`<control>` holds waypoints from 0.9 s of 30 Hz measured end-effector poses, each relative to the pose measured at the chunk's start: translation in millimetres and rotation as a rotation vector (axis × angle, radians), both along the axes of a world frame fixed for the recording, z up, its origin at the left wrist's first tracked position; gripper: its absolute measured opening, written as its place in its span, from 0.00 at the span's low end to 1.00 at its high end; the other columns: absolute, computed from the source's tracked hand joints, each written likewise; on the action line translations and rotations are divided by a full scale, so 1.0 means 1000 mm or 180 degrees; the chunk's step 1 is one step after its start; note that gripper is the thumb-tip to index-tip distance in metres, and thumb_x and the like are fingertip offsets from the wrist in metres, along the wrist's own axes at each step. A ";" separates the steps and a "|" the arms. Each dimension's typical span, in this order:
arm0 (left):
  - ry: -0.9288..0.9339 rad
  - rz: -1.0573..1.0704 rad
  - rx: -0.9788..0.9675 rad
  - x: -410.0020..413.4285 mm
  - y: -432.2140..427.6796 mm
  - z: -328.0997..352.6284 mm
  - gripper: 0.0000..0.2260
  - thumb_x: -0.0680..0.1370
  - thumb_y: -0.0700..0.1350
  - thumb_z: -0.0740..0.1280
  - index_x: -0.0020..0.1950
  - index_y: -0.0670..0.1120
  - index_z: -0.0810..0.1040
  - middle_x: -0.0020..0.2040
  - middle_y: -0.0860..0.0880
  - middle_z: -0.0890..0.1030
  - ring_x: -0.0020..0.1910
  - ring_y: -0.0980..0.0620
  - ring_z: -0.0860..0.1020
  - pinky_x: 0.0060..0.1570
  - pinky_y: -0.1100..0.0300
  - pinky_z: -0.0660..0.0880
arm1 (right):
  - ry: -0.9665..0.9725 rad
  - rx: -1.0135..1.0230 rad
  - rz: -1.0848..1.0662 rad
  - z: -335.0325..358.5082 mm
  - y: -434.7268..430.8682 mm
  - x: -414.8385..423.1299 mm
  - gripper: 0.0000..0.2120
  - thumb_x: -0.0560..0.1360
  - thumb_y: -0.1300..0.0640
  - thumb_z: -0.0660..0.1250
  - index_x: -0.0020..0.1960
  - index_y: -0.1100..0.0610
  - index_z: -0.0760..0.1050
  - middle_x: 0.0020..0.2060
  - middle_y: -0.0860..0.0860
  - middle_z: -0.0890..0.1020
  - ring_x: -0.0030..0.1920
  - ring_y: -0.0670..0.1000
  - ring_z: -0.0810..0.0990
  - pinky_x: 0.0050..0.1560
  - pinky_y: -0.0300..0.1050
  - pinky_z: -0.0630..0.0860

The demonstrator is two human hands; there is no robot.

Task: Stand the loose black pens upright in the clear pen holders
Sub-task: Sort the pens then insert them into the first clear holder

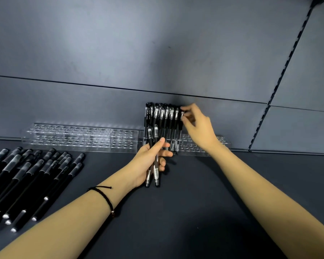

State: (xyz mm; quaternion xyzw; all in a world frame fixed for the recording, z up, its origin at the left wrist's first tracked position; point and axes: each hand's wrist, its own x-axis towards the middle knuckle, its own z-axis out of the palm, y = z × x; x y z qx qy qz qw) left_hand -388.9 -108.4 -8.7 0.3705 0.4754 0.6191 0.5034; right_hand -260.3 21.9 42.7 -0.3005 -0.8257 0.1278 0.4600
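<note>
The dark shelf (195, 202) carries two clear pen holders side by side against the back wall. The left holder (79, 137) stretches towards a heap of loose pens (26, 180), and the right holder (195, 146) bears a tight row of standing pens (163, 118). The left hand (150, 159) grips two pens (153, 156) upright just before that row. The right hand (198, 124) has thumb and fingers curled onto the cap of the end pen (181, 116), seemingly pinching it. I'd worry here: pressing off-centre could tilt that pen into its neighbours or shift the light holder, and the spare two might slip.
</note>
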 end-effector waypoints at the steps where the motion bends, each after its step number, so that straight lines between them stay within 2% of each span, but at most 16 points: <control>1: 0.0002 0.0003 -0.0009 0.000 0.000 0.000 0.14 0.80 0.53 0.63 0.53 0.43 0.79 0.36 0.49 0.82 0.25 0.55 0.72 0.26 0.62 0.72 | 0.0095 -0.0075 0.0031 -0.003 -0.001 0.000 0.08 0.80 0.59 0.62 0.58 0.54 0.73 0.43 0.49 0.80 0.39 0.47 0.78 0.42 0.44 0.75; 4: 0.0007 -0.0027 0.0006 -0.001 -0.001 0.000 0.15 0.80 0.54 0.63 0.54 0.43 0.78 0.34 0.50 0.80 0.24 0.55 0.70 0.24 0.63 0.69 | 0.0327 -0.0109 -0.0173 -0.002 -0.006 -0.002 0.08 0.80 0.56 0.61 0.57 0.53 0.75 0.43 0.49 0.80 0.39 0.49 0.78 0.41 0.45 0.75; 7: 0.0011 -0.0161 0.0035 -0.001 -0.001 0.000 0.16 0.80 0.55 0.61 0.58 0.43 0.76 0.29 0.51 0.71 0.23 0.56 0.63 0.22 0.65 0.61 | 0.0041 0.0222 -0.0471 0.001 -0.013 -0.006 0.12 0.79 0.51 0.61 0.62 0.49 0.74 0.49 0.46 0.73 0.40 0.47 0.74 0.42 0.45 0.74; 9: -0.0150 -0.0245 -0.0022 0.000 0.000 0.001 0.16 0.81 0.56 0.59 0.57 0.44 0.74 0.28 0.51 0.67 0.22 0.57 0.60 0.21 0.65 0.57 | -0.0039 0.0310 -0.0403 0.002 -0.022 -0.008 0.15 0.79 0.49 0.62 0.65 0.48 0.73 0.50 0.45 0.69 0.39 0.45 0.72 0.40 0.44 0.73; 11: -0.0449 -0.0354 -0.0058 -0.001 0.000 0.002 0.15 0.82 0.55 0.57 0.55 0.44 0.74 0.28 0.51 0.66 0.21 0.57 0.59 0.20 0.65 0.55 | -0.0171 0.0346 -0.0249 0.004 -0.031 -0.010 0.13 0.79 0.47 0.62 0.61 0.48 0.75 0.48 0.45 0.73 0.38 0.45 0.72 0.40 0.44 0.73; 13: -0.0612 -0.0395 -0.0021 -0.002 0.000 0.001 0.12 0.82 0.52 0.55 0.52 0.45 0.73 0.28 0.50 0.66 0.21 0.56 0.59 0.21 0.65 0.55 | -0.0456 0.0223 -0.0067 0.004 -0.038 -0.012 0.10 0.78 0.44 0.63 0.54 0.48 0.77 0.42 0.44 0.77 0.38 0.44 0.74 0.40 0.43 0.73; 16: -0.0522 -0.0335 0.0037 -0.003 0.000 -0.001 0.09 0.82 0.48 0.56 0.49 0.46 0.72 0.30 0.50 0.70 0.23 0.56 0.62 0.22 0.65 0.59 | -0.0850 -0.0390 0.0334 -0.002 -0.044 -0.016 0.07 0.76 0.49 0.67 0.53 0.48 0.77 0.35 0.44 0.81 0.35 0.41 0.76 0.42 0.41 0.75; 19: -0.0302 -0.0254 0.0097 -0.002 -0.002 0.000 0.08 0.82 0.49 0.58 0.52 0.47 0.73 0.33 0.51 0.73 0.24 0.56 0.67 0.25 0.64 0.64 | -0.0580 -0.0853 0.0590 -0.004 -0.046 -0.019 0.10 0.76 0.59 0.69 0.57 0.53 0.77 0.38 0.49 0.84 0.34 0.38 0.78 0.38 0.31 0.73; 21: -0.0149 -0.0285 0.0170 -0.001 -0.002 0.000 0.08 0.82 0.50 0.59 0.53 0.47 0.73 0.34 0.51 0.75 0.25 0.56 0.68 0.26 0.63 0.66 | -0.0221 -0.1316 0.0613 -0.002 -0.046 -0.019 0.12 0.75 0.58 0.70 0.59 0.55 0.76 0.42 0.53 0.84 0.36 0.42 0.82 0.34 0.36 0.75; 23: -0.0024 -0.0339 0.0203 0.000 -0.003 0.000 0.09 0.82 0.50 0.59 0.54 0.46 0.74 0.35 0.50 0.77 0.26 0.55 0.70 0.27 0.62 0.67 | -0.0147 -0.1621 0.0639 -0.001 -0.045 -0.017 0.12 0.75 0.57 0.70 0.58 0.55 0.76 0.43 0.54 0.83 0.37 0.48 0.83 0.34 0.39 0.76; 25: -0.0036 -0.0345 0.0187 0.002 -0.003 0.001 0.10 0.83 0.50 0.59 0.55 0.45 0.75 0.35 0.49 0.78 0.27 0.54 0.72 0.28 0.61 0.69 | -0.0009 -0.1802 0.0769 0.000 -0.044 -0.015 0.10 0.76 0.60 0.70 0.56 0.56 0.77 0.40 0.53 0.82 0.35 0.49 0.81 0.35 0.38 0.77; 27: -0.0171 -0.0237 0.0155 0.002 -0.002 0.001 0.11 0.83 0.49 0.58 0.56 0.44 0.76 0.36 0.48 0.80 0.27 0.53 0.74 0.28 0.61 0.72 | 0.0476 -0.1893 0.0807 0.004 -0.040 -0.014 0.12 0.75 0.63 0.70 0.58 0.56 0.75 0.39 0.51 0.80 0.37 0.47 0.79 0.36 0.38 0.79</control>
